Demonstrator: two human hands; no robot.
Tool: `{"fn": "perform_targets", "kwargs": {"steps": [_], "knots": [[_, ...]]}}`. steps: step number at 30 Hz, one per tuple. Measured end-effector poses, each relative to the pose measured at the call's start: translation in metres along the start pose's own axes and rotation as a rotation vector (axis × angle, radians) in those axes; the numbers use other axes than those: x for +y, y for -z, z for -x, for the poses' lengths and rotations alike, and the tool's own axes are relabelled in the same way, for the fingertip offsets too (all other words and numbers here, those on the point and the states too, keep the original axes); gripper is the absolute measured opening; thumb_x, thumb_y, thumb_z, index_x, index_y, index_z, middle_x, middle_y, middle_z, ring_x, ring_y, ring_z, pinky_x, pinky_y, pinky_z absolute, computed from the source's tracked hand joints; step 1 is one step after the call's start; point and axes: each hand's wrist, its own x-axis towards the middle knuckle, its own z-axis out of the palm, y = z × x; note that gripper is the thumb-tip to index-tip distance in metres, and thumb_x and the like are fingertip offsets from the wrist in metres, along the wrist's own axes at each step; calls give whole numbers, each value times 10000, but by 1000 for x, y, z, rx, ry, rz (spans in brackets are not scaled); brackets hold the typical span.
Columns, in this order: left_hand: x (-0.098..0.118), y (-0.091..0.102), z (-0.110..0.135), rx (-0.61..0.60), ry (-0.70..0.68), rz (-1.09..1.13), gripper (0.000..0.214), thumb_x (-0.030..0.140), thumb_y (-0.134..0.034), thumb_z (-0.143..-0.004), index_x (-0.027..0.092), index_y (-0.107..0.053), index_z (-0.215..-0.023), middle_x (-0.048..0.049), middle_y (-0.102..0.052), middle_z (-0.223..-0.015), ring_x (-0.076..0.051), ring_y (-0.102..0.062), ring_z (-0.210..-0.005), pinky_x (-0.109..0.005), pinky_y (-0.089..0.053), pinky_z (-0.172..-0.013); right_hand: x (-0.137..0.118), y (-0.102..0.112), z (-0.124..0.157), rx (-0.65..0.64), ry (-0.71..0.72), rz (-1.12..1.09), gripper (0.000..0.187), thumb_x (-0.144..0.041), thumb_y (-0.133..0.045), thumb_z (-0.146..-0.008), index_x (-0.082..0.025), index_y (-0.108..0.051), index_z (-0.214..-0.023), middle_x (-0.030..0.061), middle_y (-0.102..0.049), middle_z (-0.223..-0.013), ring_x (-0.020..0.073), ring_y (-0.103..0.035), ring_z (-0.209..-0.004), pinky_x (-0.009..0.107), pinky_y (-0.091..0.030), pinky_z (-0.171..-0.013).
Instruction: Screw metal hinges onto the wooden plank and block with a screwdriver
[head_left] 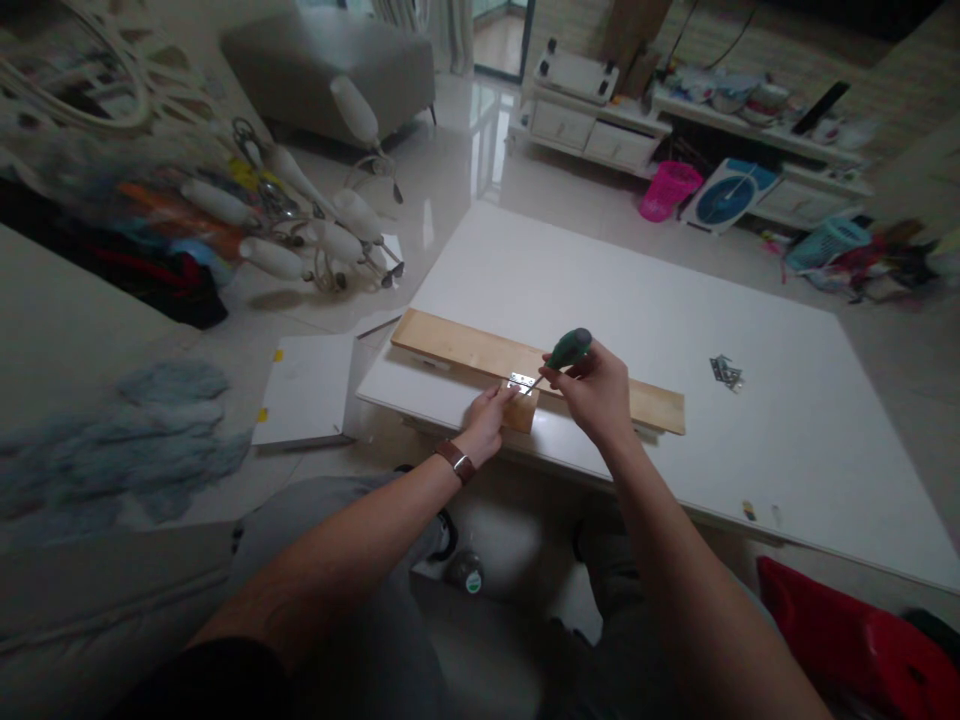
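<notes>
My right hand point(600, 395) is closed around a screwdriver point(568, 348) with a green handle and dark end. Its shaft slants down to a silver metal hinge point(523, 379). The hinge lies where a long wooden board point(465, 343) meets a small wooden piece point(519, 415). From the left, my left hand point(487, 415) grips that small piece, fingertips against the hinge's lower edge. Any screw at the screwdriver's tip is too small to make out. Beneath the wood is a large white tabletop point(570, 270).
Several metal hinges point(726, 373) lie in a pile to the right on the tabletop. A small yellow-and-black item point(748, 511) sits near its front edge. A white panel point(307, 390) rests at left, and a red stool-like object point(855, 630) stands at lower right.
</notes>
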Motion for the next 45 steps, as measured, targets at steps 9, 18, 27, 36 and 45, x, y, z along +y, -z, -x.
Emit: {"fn": "perform_targets", "kwargs": {"steps": [9, 18, 27, 36, 45], "knots": [[6, -4, 0, 35, -13, -51, 228, 315, -894, -644, 198, -795, -812, -70, -809, -933, -226, -699, -898, -308, -489, -806, -5, 4, 1, 64, -7, -56, 205, -326, -756, -767, -231, -710, -942, 62, -804, -974, 181, -695, -673, 377, -583, -644], [15, -3, 3, 107, -143, -260, 150, 262, -872, -644, 232, -725, -648, -35, -712, -704, -253, -656, -874, -317, -443, -756, -10, 23, -1, 351, -58, -124, 328, -447, -830, -745, -209, -691, -924, 45, -748, -799, 166, -646, -578, 375, -595, -577], [18, -8, 1, 244, -165, -400, 157, 201, -788, -698, 234, -638, -731, -20, -682, -754, -219, -633, -827, -293, -433, -726, 14, 62, 10, 383, 49, 47, 235, -381, -793, -782, -207, -710, -916, 45, -717, -835, 190, -675, -682, 373, -587, -625], [22, -17, 9, 317, -179, -524, 181, 167, -709, -793, 218, -547, -857, -9, -658, -870, -184, -632, -850, -271, -449, -744, 28, 108, 42, 211, 101, 264, 132, -285, -750, -745, -227, -660, -822, 4, -664, -749, 174, -613, -662, 330, -509, -611], [21, -15, 5, 337, -192, -529, 148, 220, -707, -793, 216, -568, -845, -2, -665, -860, -186, -624, -840, -289, -437, -750, 42, 113, 41, -88, 167, 420, 96, -290, -697, -767, -218, -672, -826, 40, -715, -794, 204, -631, -722, 358, -481, -701]]}}
